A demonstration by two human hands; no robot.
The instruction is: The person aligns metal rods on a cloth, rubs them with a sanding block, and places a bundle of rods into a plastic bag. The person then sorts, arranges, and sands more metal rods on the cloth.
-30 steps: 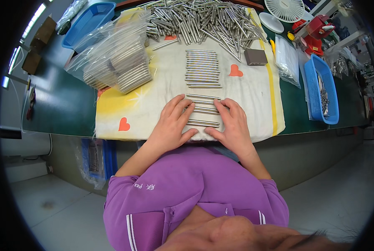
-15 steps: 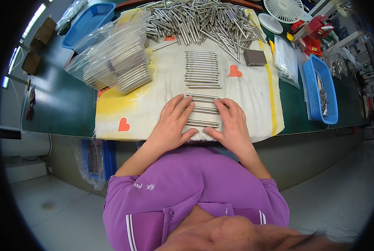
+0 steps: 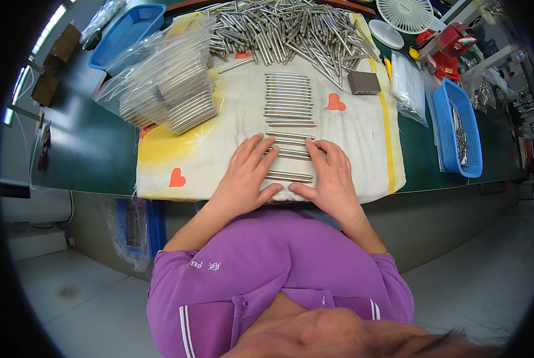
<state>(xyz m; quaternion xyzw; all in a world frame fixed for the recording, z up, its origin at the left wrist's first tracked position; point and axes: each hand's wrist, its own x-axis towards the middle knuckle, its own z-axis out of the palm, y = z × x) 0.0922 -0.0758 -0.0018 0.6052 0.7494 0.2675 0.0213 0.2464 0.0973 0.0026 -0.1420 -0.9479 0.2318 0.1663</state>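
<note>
Several slim metal rods (image 3: 289, 143) lie crosswise on the cloth between my two hands. My left hand (image 3: 243, 173) rests with fingers stretched out at their left ends. At their right ends is my right hand (image 3: 334, 176), fingers extended and apart, its fingertips touching the rods. Closer to me, a few more rods (image 3: 289, 176) lie between the thumbs and palms. Just beyond my hands, a neat row of parallel rods (image 3: 288, 98) lies flat. Neither hand is wrapped round anything.
A large heap of loose rods (image 3: 291, 30) covers the cloth's far side. Clear bags of bundled rods (image 3: 171, 89) lie at left, near a blue basket (image 3: 127, 36). A brown block (image 3: 363, 83) sits right of the row. Another blue basket (image 3: 467, 128) holds metal parts.
The middle rods between my hands have shifted slightly away from me, closer to the rods ahead of them. My fingers have moved only a little with them.
</note>
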